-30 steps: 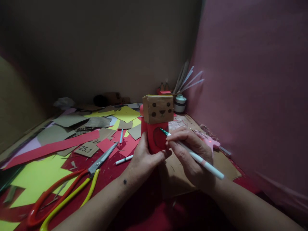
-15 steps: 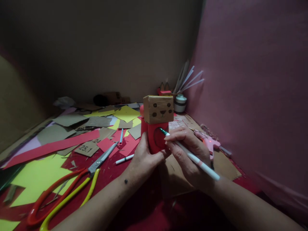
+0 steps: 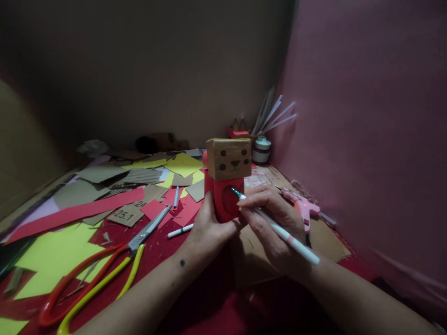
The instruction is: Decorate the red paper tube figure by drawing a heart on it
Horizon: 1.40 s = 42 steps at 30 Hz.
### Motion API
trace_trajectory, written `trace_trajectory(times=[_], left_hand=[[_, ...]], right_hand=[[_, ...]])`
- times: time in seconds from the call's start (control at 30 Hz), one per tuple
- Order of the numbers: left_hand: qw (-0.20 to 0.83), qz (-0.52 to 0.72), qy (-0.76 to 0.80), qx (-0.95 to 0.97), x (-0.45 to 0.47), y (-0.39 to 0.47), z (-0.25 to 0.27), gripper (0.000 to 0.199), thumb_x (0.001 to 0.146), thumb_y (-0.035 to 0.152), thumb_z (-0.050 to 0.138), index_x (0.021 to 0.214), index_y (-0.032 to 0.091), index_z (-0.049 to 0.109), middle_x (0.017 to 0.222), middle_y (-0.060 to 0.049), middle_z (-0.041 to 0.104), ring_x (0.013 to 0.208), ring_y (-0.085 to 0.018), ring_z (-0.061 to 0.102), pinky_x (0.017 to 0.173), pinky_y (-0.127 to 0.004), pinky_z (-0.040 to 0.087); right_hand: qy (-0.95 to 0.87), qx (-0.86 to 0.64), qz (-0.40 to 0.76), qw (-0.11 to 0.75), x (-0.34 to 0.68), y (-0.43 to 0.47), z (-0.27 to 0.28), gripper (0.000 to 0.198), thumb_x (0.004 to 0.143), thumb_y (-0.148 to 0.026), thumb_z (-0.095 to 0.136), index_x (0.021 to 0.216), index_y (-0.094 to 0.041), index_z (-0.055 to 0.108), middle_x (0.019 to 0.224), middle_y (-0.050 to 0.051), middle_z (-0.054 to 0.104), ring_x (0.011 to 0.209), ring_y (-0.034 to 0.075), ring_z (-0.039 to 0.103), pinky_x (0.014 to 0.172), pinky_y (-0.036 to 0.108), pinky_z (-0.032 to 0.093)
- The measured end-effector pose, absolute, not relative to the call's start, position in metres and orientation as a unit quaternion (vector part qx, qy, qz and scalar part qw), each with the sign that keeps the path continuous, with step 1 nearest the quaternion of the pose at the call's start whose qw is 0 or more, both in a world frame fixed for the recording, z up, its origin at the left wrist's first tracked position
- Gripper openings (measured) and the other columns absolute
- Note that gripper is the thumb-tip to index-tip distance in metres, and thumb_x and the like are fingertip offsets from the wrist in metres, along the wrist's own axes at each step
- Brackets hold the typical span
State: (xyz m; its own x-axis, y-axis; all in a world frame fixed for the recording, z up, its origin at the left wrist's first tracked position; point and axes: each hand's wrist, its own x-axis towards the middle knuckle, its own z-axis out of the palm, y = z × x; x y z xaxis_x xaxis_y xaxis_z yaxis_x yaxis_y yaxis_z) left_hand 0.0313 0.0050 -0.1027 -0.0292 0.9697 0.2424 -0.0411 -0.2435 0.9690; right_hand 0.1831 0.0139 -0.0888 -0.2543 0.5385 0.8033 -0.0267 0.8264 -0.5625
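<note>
Upright in front of me is a cardboard figure (image 3: 228, 160) with a brown box head, drawn eyes, nose and dark spots, on a red cylindrical body. My left hand (image 3: 213, 228) is wrapped round the lower part of that red body. In my right hand (image 3: 275, 218) is a white marker (image 3: 284, 235) with a green tip end, pinched like a pen. The tip meets the upper part of a dark rounded outline on the body's front. A piece of brown cardboard (image 3: 256, 260) lies beneath my hands.
Orange-and-yellow-handled scissors (image 3: 134, 246) lie at the left among yellow paper (image 3: 63, 253), a red strip (image 3: 80, 214) and cardboard scraps. A marker cap or pen (image 3: 180, 231) is beside my left hand. A pink glue gun (image 3: 305, 207) rests right; a small jar (image 3: 261, 150) stands behind.
The marker tip has shifted slightly left and down along the outline. The figure has moved a touch left in my left hand; both hands keep their grip.
</note>
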Motion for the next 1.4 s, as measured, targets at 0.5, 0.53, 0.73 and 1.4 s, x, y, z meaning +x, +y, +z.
trace_trajectory(times=[0.5, 0.53, 0.73, 1.4], left_hand=[[0.464, 0.586, 0.413, 0.520, 0.0338, 0.0056, -0.1011, 0.053, 0.064, 0.025, 0.085, 0.108, 0.021, 0.055, 0.109, -0.007, 0.074, 0.107, -0.031, 0.071, 0.093, -0.045, 0.059], [0.469, 0.584, 0.411, 0.520, 0.0340, 0.0054, -0.1008, 0.052, 0.064, 0.023, 0.084, 0.108, 0.021, 0.056, 0.108, -0.007, 0.075, 0.106, -0.031, 0.072, 0.093, -0.044, 0.059], [0.466, 0.590, 0.412, 0.515, 0.0337, 0.0026, -0.0974, 0.046, 0.068, 0.025, 0.085, 0.106, 0.021, 0.059, 0.103, -0.005, 0.076, 0.102, -0.030, 0.073, 0.089, -0.042, 0.061], [0.433, 0.578, 0.445, 0.530, 0.0304, 0.0042, -0.1025, 0.053, 0.070, 0.033, 0.086, 0.112, 0.018, 0.057, 0.110, -0.009, 0.073, 0.104, -0.029, 0.069, 0.092, -0.044, 0.058]], right_hand=[[-0.764, -0.160, 0.220, 0.585, 0.1812, 0.0142, -0.0910, 0.022, 0.094, -0.006, 0.060, 0.106, -0.023, 0.068, 0.094, 0.001, 0.063, 0.086, 0.015, 0.062, 0.079, 0.033, 0.054], [-0.768, -0.156, 0.217, 0.582, 0.1812, 0.0142, -0.0903, 0.022, 0.094, -0.005, 0.060, 0.105, -0.023, 0.068, 0.093, 0.001, 0.063, 0.085, 0.015, 0.062, 0.079, 0.033, 0.054], [-0.757, -0.164, 0.244, 0.584, 0.1835, 0.0135, -0.0922, 0.021, 0.095, -0.007, 0.060, 0.105, -0.023, 0.069, 0.095, 0.002, 0.065, 0.086, 0.017, 0.063, 0.078, 0.034, 0.054], [-0.750, -0.162, 0.238, 0.595, 0.1815, 0.0142, -0.0904, 0.020, 0.097, -0.006, 0.059, 0.106, -0.021, 0.069, 0.095, 0.001, 0.062, 0.088, 0.014, 0.060, 0.079, 0.031, 0.051]])
